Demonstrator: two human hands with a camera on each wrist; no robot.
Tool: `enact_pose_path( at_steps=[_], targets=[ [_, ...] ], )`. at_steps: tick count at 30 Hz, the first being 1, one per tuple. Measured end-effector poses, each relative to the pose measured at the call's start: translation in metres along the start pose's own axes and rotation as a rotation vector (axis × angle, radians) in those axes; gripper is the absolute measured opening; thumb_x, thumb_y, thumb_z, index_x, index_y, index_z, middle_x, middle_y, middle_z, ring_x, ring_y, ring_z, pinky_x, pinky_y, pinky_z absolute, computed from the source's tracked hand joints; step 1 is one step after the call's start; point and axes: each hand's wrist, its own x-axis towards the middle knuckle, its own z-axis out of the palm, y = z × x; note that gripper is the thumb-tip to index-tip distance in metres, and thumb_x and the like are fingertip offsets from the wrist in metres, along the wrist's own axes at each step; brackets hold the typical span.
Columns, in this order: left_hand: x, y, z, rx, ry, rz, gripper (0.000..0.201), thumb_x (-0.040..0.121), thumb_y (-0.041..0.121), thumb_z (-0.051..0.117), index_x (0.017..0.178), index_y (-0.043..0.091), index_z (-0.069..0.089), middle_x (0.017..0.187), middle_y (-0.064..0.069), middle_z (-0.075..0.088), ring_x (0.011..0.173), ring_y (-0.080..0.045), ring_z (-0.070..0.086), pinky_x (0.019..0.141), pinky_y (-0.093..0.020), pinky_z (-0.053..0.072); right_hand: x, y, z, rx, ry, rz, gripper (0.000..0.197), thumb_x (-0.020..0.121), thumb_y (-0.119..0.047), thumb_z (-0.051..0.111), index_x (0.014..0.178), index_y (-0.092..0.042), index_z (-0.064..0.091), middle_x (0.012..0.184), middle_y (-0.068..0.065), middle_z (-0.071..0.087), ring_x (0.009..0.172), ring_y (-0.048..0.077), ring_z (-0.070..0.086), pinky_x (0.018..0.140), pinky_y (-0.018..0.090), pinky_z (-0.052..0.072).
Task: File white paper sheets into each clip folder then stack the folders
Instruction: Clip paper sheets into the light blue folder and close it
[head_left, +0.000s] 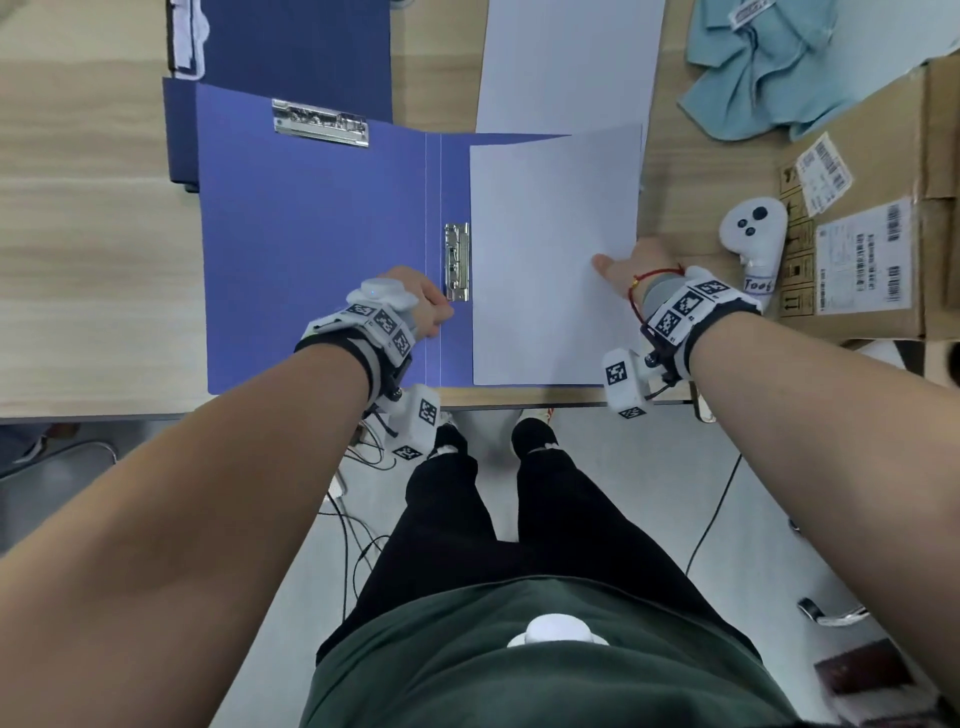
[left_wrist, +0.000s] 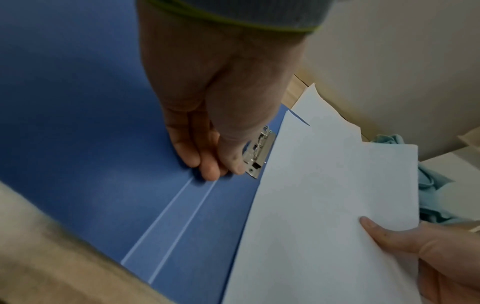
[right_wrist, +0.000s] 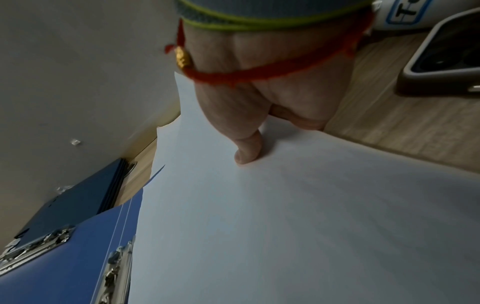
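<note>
Pinching paper sheet (left_wrist: 324, 205) edge, right hand (left_wrist: 428, 253), head view hides fingers

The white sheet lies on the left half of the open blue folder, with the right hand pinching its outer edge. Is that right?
Not quite. The white sheet lies on the right half of the open blue folder, beside the side clip, as the head view shows. The right hand does pinch its outer edge.

Head looks down; wrists close, perhaps sharing folder (head_left: 311, 249).
</note>
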Motion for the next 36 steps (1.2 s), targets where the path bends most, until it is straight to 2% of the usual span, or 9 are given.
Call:
enact_pose_path(
  at_steps=[6, 9, 14, 17, 19, 24, 29, 32, 36],
  targets=[
    [0.007, 0.009, -0.019, 0.133, -0.033, -0.034, 0.038, 0.081, 0.051, 0.074, 0.095, 0.015, 0.074, 0.087, -0.002, 0.077, 0.078, -0.015, 0.067, 0.073, -0.028, 0.053, 0.002, -0.004, 0.002, 0.018, -0.001, 0.014, 0.07, 0.095, -0.042, 0.055, 0.145, 0.001, 0.031, 0.148, 0.016, 0.042, 0.134, 0.035, 0.042, 0.105, 0.04, 0.037],
    [0.01, 0.01, -0.018, 0.146, -0.024, -0.041, 0.044, 0.077, 0.054, 0.075, 0.095, 0.013, 0.075, 0.089, -0.003, 0.077, 0.075, -0.013, 0.064, 0.066, -0.026, 0.051, 0.004, -0.003, 0.004, 0.04, 0.003, 0.025, 0.069, 0.096, -0.041, 0.054, 0.146, 0.001, 0.03, 0.147, 0.015, 0.042, 0.134, 0.033, 0.042, 0.104, 0.038, 0.036],
    [0.011, 0.011, -0.019, 0.21, -0.076, -0.039, 0.052, 0.077, 0.06, 0.072, 0.099, 0.013, 0.075, 0.096, -0.005, 0.077, 0.095, -0.018, 0.071, 0.093, -0.035, 0.055, 0.004, -0.003, 0.004, 0.062, 0.006, 0.029, 0.067, 0.097, -0.039, 0.054, 0.145, 0.002, 0.031, 0.146, 0.016, 0.042, 0.134, 0.033, 0.041, 0.105, 0.037, 0.036],
    [0.014, -0.004, -0.02, -0.135, -0.154, 0.031, 0.043, 0.074, 0.053, 0.078, 0.086, 0.012, 0.075, 0.085, -0.004, 0.077, 0.074, -0.016, 0.068, 0.079, -0.027, 0.059, 0.004, -0.004, 0.003, 0.056, -0.001, 0.03, 0.067, 0.096, -0.04, 0.054, 0.144, 0.002, 0.032, 0.146, 0.016, 0.042, 0.135, 0.033, 0.041, 0.105, 0.038, 0.036],
    [0.008, -0.009, -0.022, -0.408, -0.159, 0.094, 0.031, 0.085, 0.045, 0.071, 0.086, 0.014, 0.073, 0.097, -0.011, 0.075, 0.068, -0.013, 0.068, 0.063, -0.018, 0.057, 0.003, -0.005, 0.003, 0.031, -0.018, 0.032, 0.066, 0.097, -0.041, 0.052, 0.143, 0.002, 0.033, 0.145, 0.015, 0.044, 0.133, 0.032, 0.043, 0.103, 0.036, 0.037],
    [0.008, 0.002, -0.038, -0.829, -0.074, 0.161, 0.032, 0.098, 0.031, 0.057, 0.128, 0.022, 0.061, 0.099, 0.0, 0.07, 0.069, -0.007, 0.067, 0.064, -0.015, 0.054, 0.001, -0.004, 0.0, 0.031, -0.005, 0.018, 0.067, 0.096, -0.039, 0.055, 0.144, 0.003, 0.033, 0.146, 0.016, 0.044, 0.132, 0.034, 0.044, 0.101, 0.037, 0.038],
    [0.023, 0.014, -0.04, -0.62, 0.042, 0.191, 0.047, 0.091, 0.015, 0.069, 0.135, 0.015, 0.053, 0.09, 0.0, 0.067, 0.072, -0.016, 0.064, 0.069, -0.025, 0.058, 0.0, -0.001, -0.004, 0.016, -0.017, 0.017, 0.069, 0.094, -0.042, 0.057, 0.144, 0.0, 0.035, 0.145, 0.016, 0.045, 0.13, 0.035, 0.047, 0.099, 0.037, 0.04],
    [0.034, 0.01, -0.038, -0.453, 0.079, 0.148, 0.049, 0.085, 0.014, 0.075, 0.13, 0.011, 0.056, 0.094, -0.007, 0.069, 0.082, -0.024, 0.064, 0.091, -0.044, 0.056, 0.001, -0.002, -0.003, 0.003, -0.023, 0.01, 0.066, 0.093, -0.042, 0.057, 0.141, 0.0, 0.039, 0.141, 0.015, 0.049, 0.126, 0.034, 0.05, 0.093, 0.034, 0.041],
    [0.036, 0.008, -0.038, -0.352, 0.06, 0.146, 0.051, 0.083, 0.019, 0.077, 0.13, 0.013, 0.056, 0.111, -0.012, 0.069, 0.092, -0.024, 0.064, 0.096, -0.04, 0.053, 0.0, -0.013, 0.0, -0.006, -0.048, 0.007, 0.071, 0.094, -0.042, 0.055, 0.145, 0.001, 0.032, 0.145, 0.017, 0.044, 0.13, 0.035, 0.047, 0.097, 0.036, 0.041]
  ],
)
